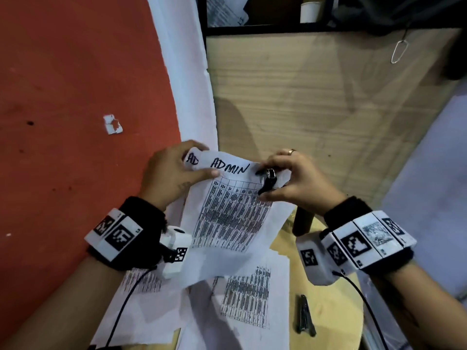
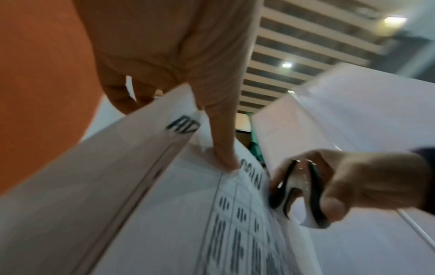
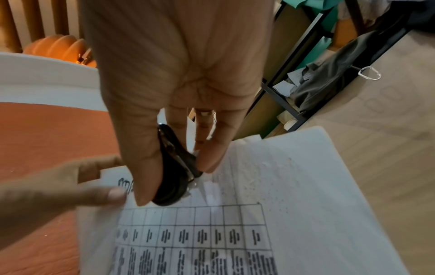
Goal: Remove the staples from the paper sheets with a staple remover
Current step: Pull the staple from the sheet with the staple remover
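My left hand (image 1: pixel 174 170) pinches the top left of the printed paper sheets (image 1: pixel 232 208), marked "ADMIN", and holds them up in the air; its thumb (image 2: pixel 223 148) presses on the front page. My right hand (image 1: pixel 285 178) grips a black and chrome staple remover (image 1: pixel 267 180) at the sheets' top right corner. In the left wrist view the staple remover (image 2: pixel 299 195) has its claws against the paper edge. In the right wrist view thumb and fingers squeeze the staple remover (image 3: pixel 174 171) on the paper sheets (image 3: pixel 259 214). No staple is visible.
More printed sheets (image 1: pixel 242 299) lie on a round wooden stool (image 1: pixel 336 311) below, beside a dark metal stapler (image 1: pixel 304 317). A torn paper scrap (image 1: pixel 113 124) lies on the red floor (image 1: pixel 75 84). A wooden cabinet (image 1: pixel 316 97) stands ahead with a carabiner (image 1: pixel 399 51) hanging.
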`<state>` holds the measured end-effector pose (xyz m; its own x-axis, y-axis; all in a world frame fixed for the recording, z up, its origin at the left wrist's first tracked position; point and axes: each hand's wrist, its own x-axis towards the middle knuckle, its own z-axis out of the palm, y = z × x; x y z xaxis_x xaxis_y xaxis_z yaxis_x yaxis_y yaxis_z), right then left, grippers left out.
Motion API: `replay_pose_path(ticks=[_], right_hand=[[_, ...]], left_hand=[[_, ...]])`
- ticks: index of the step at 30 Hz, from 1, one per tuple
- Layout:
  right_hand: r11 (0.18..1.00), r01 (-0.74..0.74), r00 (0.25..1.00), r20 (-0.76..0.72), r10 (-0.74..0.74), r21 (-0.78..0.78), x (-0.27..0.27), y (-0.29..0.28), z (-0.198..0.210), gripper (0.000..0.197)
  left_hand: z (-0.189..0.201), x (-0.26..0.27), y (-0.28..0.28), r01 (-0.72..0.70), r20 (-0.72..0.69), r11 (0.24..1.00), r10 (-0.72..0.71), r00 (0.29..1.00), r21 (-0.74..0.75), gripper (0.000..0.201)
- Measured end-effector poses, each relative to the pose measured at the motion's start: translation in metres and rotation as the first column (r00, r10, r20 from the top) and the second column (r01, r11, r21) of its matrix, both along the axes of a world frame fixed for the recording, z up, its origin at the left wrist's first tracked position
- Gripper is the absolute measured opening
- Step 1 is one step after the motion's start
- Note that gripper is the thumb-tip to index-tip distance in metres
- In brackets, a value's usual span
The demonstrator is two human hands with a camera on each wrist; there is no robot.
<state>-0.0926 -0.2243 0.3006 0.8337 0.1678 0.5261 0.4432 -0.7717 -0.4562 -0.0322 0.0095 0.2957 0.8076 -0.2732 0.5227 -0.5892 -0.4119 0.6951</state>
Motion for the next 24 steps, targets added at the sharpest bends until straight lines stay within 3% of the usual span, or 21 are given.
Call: replay_pose_path(ticks=[2,4,8,11,15,19,24], right_hand=[[1.000,0.005,1.000,0.005,-0.005,0.004,-0.003,0.003,0.001,0.049],[1.000,-0.001,1.000,0.004,0.001,0.018,-0.006,0.007,0.003,0.049],[0.998,-0.007,1.000,-0.007,0.007,0.070,-0.016,0.016,0.008,0.048],[0.992,-0.026,1.000,-0.007,0.028,0.124,-0.025,0.021,0.012,0.047],[0.990,-0.048,0.999,0.030,0.045,0.136,-0.033,0.024,0.013,0.046],[0.977,-0.097,0.948,0.315,0.032,0.193,-0.041,0.035,0.004,0.043],[0.990,-0.131,0.855,0.511,0.090,0.045,-0.038,0.041,-0.008,0.038]], left_hand=[[0.013,-0.012,-0.005,-0.228,0.328,0.953,0.155,0.932,0.199,0.069],[0.030,-0.030,-0.018,-0.326,0.493,0.868,0.112,0.863,0.375,0.074],[0.039,-0.040,-0.035,-0.344,0.446,0.730,0.061,0.893,0.590,0.042],[0.039,-0.036,-0.031,-0.256,0.388,0.800,0.032,0.921,0.542,0.026],[0.038,-0.032,-0.020,-0.049,0.220,0.872,-0.069,0.973,0.488,0.035],[0.042,-0.031,-0.015,0.061,0.136,0.896,-0.133,0.982,0.440,0.032],[0.051,-0.036,-0.014,0.191,0.028,0.929,-0.210,0.977,0.316,0.024]])
